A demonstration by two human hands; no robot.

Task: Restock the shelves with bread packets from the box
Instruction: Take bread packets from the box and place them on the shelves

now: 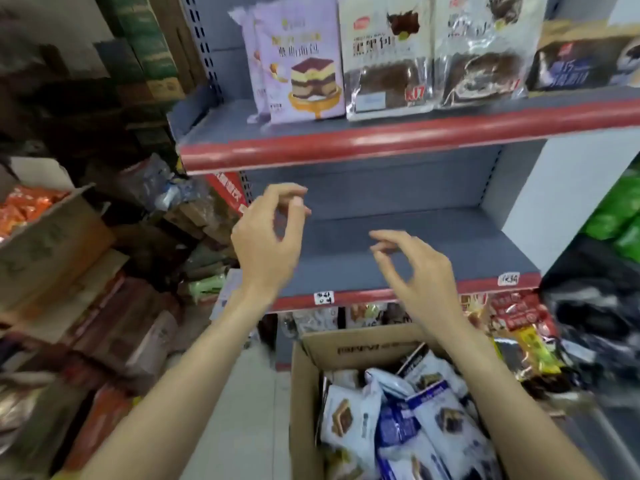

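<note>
A cardboard box (pixel 304 393) stands on the floor below me, filled with several white and blue bread packets (pixel 408 424). In front of me is a bare grey shelf (pixel 467 244) with a red front edge. My left hand (pixel 266 240) and my right hand (pixel 415 271) hover over that shelf, fingers loosely curled, each holding nothing. On the shelf above (pixel 346 147) stand lilac cake bread packets (pixel 301 60) and clear packets of dark bread (pixel 388 60).
Stacked cardboard cartons (pixel 52 247) and boxed goods crowd the floor on the left. Hanging snack packets (pixel 523 323) and black bags (pixel 595 306) sit to the right of the shelf. Green packets (pixel 620 209) show at the far right.
</note>
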